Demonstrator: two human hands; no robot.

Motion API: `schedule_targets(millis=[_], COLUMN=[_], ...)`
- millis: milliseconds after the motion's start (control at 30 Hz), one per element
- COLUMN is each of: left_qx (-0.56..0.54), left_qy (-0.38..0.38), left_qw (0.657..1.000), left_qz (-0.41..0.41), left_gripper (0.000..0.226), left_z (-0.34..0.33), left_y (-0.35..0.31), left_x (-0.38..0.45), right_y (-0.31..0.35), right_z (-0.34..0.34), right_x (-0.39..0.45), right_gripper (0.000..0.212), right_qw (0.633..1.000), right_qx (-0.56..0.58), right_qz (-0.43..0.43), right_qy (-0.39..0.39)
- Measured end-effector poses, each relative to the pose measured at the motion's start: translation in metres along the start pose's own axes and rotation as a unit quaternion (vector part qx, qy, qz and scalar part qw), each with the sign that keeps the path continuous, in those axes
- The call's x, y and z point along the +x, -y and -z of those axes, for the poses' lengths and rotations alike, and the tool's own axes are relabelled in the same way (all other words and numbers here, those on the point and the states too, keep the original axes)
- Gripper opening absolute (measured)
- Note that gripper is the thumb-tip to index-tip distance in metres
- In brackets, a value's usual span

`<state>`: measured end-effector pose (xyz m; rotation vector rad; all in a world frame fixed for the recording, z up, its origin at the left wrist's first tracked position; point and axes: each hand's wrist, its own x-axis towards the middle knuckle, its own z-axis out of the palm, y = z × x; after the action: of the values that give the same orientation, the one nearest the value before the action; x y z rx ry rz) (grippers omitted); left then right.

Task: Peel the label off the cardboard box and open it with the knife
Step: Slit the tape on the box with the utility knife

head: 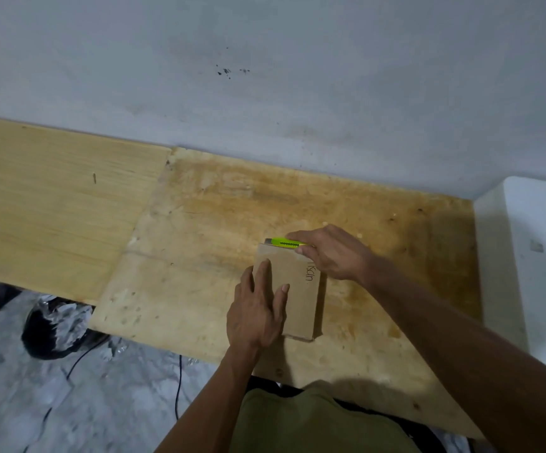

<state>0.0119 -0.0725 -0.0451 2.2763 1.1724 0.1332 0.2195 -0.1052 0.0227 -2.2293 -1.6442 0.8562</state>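
Observation:
A flat brown cardboard box (299,289) with black handwriting on top lies on the plywood table (199,250). My left hand (258,312) presses flat on the box's left half, fingers spread. My right hand (330,253) is closed around a yellow-green utility knife (283,242), held along the box's far edge with its tip pointing left. No label is visible on the bare part of the box top.
A grey wall runs behind the table. A white block (533,256) stands against the table's right edge. Left of the plywood lies a lighter wooden board (52,197). Below the table's near-left edge are a black bag with foil (59,325) and cables on the floor.

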Motion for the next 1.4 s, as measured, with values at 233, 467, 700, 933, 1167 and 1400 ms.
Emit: schedule_targets(millis=[233,467,700,933,1167,1400], left_qx=[-0.003,-0.001,-0.004,0.0,-0.003,-0.005], left_qy=[0.001,0.0,-0.005,-0.006,-0.004,-0.002], left_qw=[1.0,1.0,1.0,1.0,1.0,1.0], left_qz=[0.003,0.001,-0.004,-0.006,0.005,0.009], left_gripper=[0.062,0.064,0.064,0.063,0.063,0.063], left_z=[-0.002,-0.003,-0.003,-0.002,-0.001,-0.001], left_y=[0.002,0.003,0.003,0.003,0.002,0.001], left_x=[0.0,0.001,0.0,0.001,0.001,0.0], right_y=[0.003,0.004,0.005,0.011,0.016,0.014], right_z=[-0.003,-0.004,-0.005,-0.004,-0.001,0.003], right_x=[0.009,0.013,0.014,0.014,0.012,0.005], right_gripper=[0.038,0.038,0.038,0.037,0.037,0.035], right_qw=[1.0,0.999,0.999,0.999,0.997,0.995], right_qx=[-0.017,-0.025,-0.035,-0.044,-0.061,-0.092], right_qz=[-0.017,-0.019,-0.02,-0.019,-0.02,-0.014], right_qy=[0.013,0.016,0.021,0.026,0.032,0.036])
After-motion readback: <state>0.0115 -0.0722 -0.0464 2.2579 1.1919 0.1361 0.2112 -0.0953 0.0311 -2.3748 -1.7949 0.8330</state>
